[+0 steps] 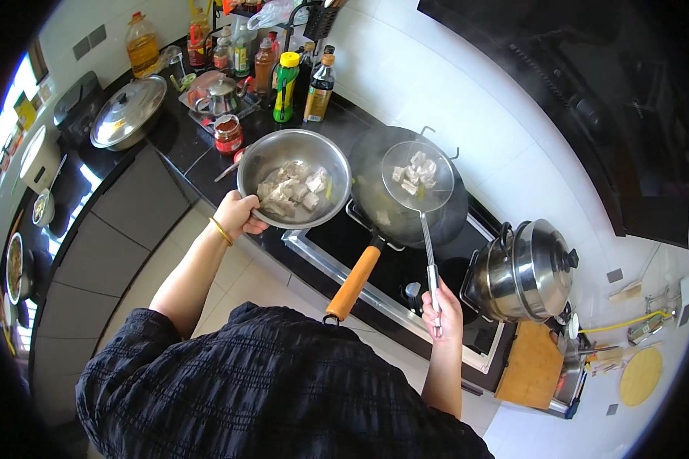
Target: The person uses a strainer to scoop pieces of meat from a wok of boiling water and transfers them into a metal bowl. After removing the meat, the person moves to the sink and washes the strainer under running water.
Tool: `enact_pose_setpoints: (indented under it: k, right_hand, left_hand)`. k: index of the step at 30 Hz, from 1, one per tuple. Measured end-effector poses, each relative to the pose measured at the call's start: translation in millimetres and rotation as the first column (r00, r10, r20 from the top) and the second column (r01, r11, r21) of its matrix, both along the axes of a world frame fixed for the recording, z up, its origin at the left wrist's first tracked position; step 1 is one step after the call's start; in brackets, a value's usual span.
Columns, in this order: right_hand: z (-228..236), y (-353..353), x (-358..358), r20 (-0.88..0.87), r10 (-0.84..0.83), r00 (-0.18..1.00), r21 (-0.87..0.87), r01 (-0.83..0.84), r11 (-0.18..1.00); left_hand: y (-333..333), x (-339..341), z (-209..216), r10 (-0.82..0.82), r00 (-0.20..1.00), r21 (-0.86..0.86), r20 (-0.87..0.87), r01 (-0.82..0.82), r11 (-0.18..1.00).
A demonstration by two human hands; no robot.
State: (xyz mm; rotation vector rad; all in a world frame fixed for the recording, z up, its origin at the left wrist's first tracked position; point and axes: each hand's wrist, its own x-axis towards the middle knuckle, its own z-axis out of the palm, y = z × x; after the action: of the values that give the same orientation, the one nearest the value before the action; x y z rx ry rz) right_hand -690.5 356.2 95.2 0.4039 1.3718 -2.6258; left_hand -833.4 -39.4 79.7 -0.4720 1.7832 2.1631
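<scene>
My left hand (237,215) grips the near left rim of a steel mixing bowl (256,149), which holds several pale chunks of meat (283,193) and a bit of green. In my right hand (444,310) is the metal handle of a skimmer (424,200). Its round mesh head is over a dark wok (371,157) and carries more pale meat pieces (417,173). Light steam hangs about the wok, and its wooden handle (357,279) points toward me. The bowl is held beside the wok's left edge. What lies under the skimmer is mostly hidden.
Right of the wok, a lidded steel pot (517,271) stands on the stove (406,268). A red-lidded jar (227,135), a teapot (220,96) and several sauce bottles (286,88) crowd the counter behind the bowl. A range hood (574,92) overhangs the right side. A wooden board (530,366) is beyond the pot.
</scene>
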Motion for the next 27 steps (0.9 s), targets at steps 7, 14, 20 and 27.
enact_pose_setpoints:
  k: [7,14,20,27]
  right_hand:
    - [-7,3,5,-0.025,-0.027,0.999,-0.058,0.026,0.998]
    - [-9,-3,9,-0.014,0.007,1.000,-0.193,-0.009,0.981]
    - [-5,-9,11,-0.004,0.007,1.000,-0.184,-0.007,0.983]
    - [24,-15,19,-0.010,0.020,1.000,-0.147,-0.021,0.989]
  left_hand:
    - [-2,5,-8,-0.017,1.000,-0.018,0.006,0.017,1.000]
    - [-4,8,-8,-0.025,0.999,-0.016,0.023,0.025,1.000]
    - [-7,8,-11,-0.011,1.000,-0.009,0.026,0.012,1.000]
    - [-7,4,-21,-0.001,0.999,-0.064,0.032,0.003,0.998]
